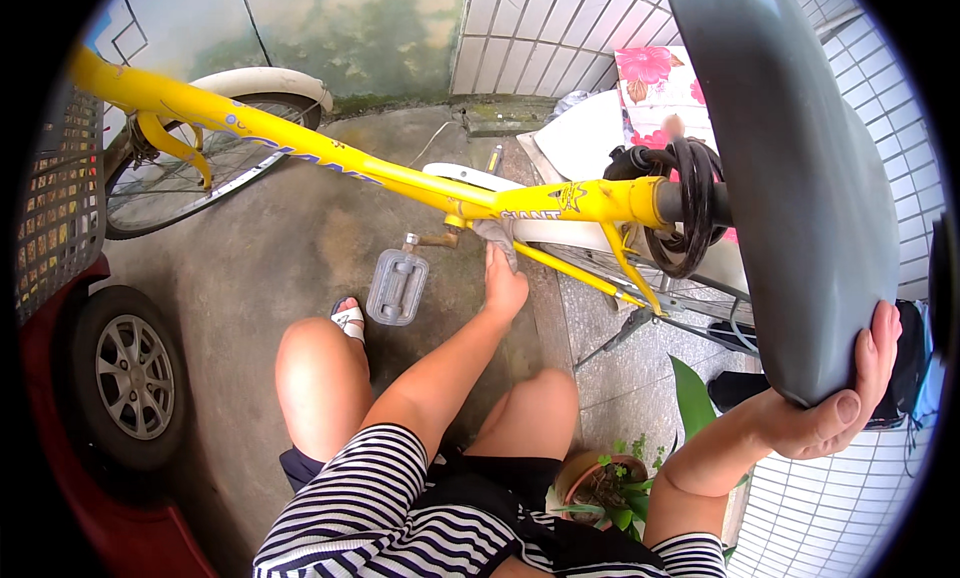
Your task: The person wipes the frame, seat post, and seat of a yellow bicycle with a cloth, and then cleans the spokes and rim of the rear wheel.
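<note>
Concrete floor (pixel 250 268), meeting tiles (pixel 625 368) at its right edge: yellow bicycle (pixel 340 165) being held across that edge.
Grey cloth (pixel 495 234) is being held beside the crank (pixel 432 241) by the left hand (pixel 507 280), fingers closed, partly hidden; the dark saddle's (pixel 800 198) end is being cupped by the right hand (pixel 835 420), loosely curled. The bicycle is being judged heavy, stiff, best taken by saddle and main tube; the cloth, light, soft.

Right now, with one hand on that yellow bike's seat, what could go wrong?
The yellow bike might tip if the right hand slips off the saddle. The grey cloth in the left hand could snag on the crank close by. The potted plant near the right leg could get bumped.
</note>
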`<state>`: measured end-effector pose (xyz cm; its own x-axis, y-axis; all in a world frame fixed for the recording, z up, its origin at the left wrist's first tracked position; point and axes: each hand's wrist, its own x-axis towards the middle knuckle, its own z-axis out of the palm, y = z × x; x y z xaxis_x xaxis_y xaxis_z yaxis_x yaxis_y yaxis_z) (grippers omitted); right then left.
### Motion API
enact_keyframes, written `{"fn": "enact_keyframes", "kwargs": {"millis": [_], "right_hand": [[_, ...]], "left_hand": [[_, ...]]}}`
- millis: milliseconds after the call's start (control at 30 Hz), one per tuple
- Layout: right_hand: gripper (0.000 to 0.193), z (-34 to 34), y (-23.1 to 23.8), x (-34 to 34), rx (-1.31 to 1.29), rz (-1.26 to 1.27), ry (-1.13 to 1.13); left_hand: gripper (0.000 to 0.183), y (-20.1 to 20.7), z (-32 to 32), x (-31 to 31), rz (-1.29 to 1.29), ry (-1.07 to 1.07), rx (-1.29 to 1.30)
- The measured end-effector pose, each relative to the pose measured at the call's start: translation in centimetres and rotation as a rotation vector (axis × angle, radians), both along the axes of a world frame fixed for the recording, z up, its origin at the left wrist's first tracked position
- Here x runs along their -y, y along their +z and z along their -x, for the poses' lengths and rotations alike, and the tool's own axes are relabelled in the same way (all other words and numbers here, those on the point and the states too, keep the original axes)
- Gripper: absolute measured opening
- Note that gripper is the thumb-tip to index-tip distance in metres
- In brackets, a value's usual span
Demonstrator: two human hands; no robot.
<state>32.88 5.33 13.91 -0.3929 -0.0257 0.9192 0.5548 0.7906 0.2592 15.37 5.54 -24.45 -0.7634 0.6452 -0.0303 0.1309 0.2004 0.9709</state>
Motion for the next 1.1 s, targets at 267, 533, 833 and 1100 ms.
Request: {"fn": "enact_keyframes", "kwargs": {"millis": [267, 533, 833, 1100], "right_hand": [[0.044, -0.1, -0.2, 0.0, -0.065, -0.018, 0.014], [0.044, -0.2, -0.1, -0.1, -0.070, -0.020, 0.039], [0.041, 0.2, -0.2, 0.2, -0.060, -0.011, 0.019], [0.039, 1.2, 0.0, 0.9, -0.098, 0.029, -0.006]], "left_hand": [[0.077, 7.4, -5.9, 0.0, -0.130, -0.225, 0.000], [0.078, 7.2, -5.5, -1.1, -0.053, -0.229, -0.176], [0.080, 6.1, -4.3, -1.6, -0.043, -0.125, -0.046], [0.072, 12.9, -4.6, 0.2, -0.230, -0.323, -0.510]]}}
